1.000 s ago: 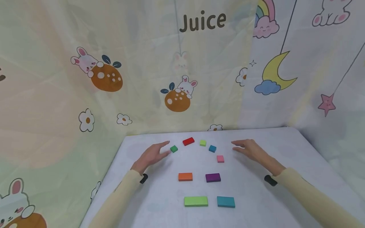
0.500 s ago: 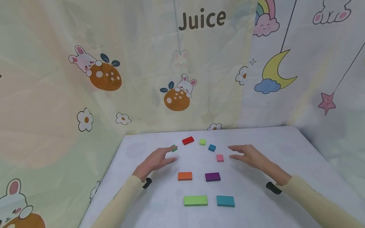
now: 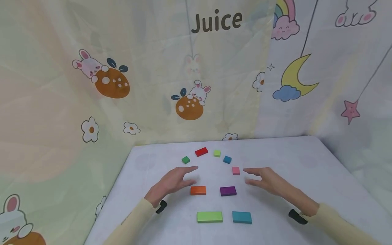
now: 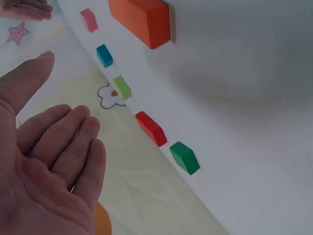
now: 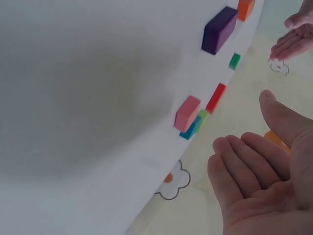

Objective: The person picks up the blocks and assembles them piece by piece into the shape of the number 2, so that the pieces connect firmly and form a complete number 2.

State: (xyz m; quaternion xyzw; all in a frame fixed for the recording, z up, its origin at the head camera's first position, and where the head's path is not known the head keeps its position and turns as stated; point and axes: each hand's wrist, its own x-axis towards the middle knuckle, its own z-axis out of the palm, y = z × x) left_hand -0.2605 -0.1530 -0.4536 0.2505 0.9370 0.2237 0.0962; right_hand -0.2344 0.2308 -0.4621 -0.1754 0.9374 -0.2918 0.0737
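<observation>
My left hand (image 3: 174,180) hovers over the table, fingers fairly straight and thumb apart, holding nothing. Its thumb tip overlaps the corner of an orange block (image 3: 198,190) in the head view. My right hand (image 3: 269,180) is held the same way, palm inward and bare. Close to its fingertips lies a pink block (image 3: 235,170). Between the hands and toward me is a purple block (image 3: 228,191). Beyond them, a green block (image 3: 185,160), a red block (image 3: 201,151), a small lime block (image 3: 217,153) and a blue block (image 3: 227,159) form an arc.
Nearer to me, a long lime block (image 3: 209,217) and a teal block (image 3: 242,217) lie side by side on the white table (image 3: 171,228). A printed cloth (image 3: 153,85) with rabbits and flowers hangs behind the table's back edge and along the sides.
Both hands have drawn back toward me; the left has also shifted right, uncovering the green block. The blocks stay where they were.
</observation>
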